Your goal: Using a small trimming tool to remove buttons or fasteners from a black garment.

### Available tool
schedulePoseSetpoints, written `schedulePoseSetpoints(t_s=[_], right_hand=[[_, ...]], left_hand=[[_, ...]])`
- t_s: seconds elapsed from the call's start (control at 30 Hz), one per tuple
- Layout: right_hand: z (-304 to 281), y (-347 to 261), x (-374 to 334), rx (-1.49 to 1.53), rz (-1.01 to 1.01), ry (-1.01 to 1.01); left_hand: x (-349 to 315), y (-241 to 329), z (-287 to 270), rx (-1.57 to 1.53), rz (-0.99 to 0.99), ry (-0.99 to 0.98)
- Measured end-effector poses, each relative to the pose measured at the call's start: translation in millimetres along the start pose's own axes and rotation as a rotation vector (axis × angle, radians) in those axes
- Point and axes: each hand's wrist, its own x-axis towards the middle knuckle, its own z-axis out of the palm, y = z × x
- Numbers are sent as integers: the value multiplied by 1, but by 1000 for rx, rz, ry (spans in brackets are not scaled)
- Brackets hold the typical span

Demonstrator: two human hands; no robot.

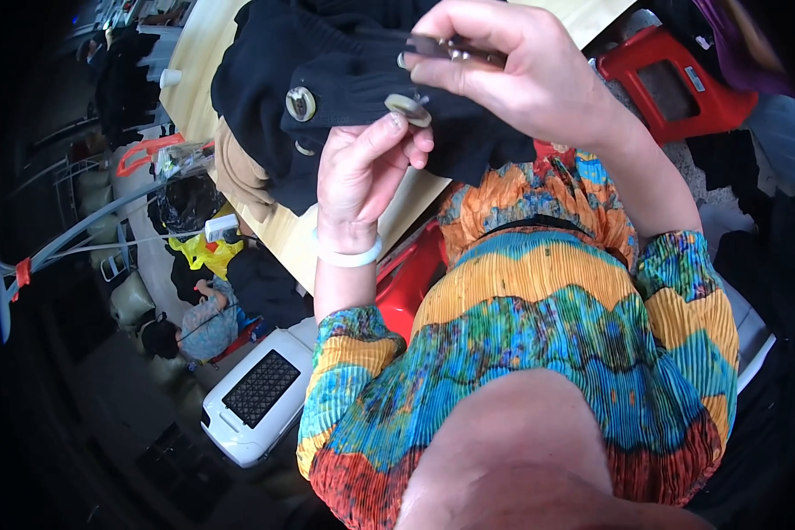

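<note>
My left hand [362,172] pinches a pale round button [408,110] between thumb and fingertip, just over a dark knitted garment [265,62]. A bit of dark thread or cloth shows at the button's edge. Above it, my right hand [526,75] grips small dark thread snips [455,51] with shiny rivets; their tip is blurred and points left. A second, larger-looking button [300,104] sits on the garment to the left, with a dark centre. Part of another pale button [304,149] shows at a fold below it.
The garment lies on a light wooden table [199,66], with folded tan cloth [238,168] by its left edge and a white cup [170,78] farther up. Red stools [632,66] stand near. At lower left are a white box-shaped appliance [238,433] and a seated person [212,322].
</note>
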Motion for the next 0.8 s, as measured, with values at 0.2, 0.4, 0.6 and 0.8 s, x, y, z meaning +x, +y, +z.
schedulePoseSetpoints(t_s=[0.2, 0.4, 0.6, 0.8], right_hand=[[-2, 1, 1, 338, -82, 475], [0, -21, -44, 331, 39, -34], [12, -8, -39, 220, -15, 89], [15, -5, -39, 212, 16, 61]], left_hand=[[-5, -5, 9, -17, 127, 28], [-7, -12, 10, 38, 350, 134], [-6, -10, 16, 103, 426, 98], [-7, -12, 15, 47, 459, 71]])
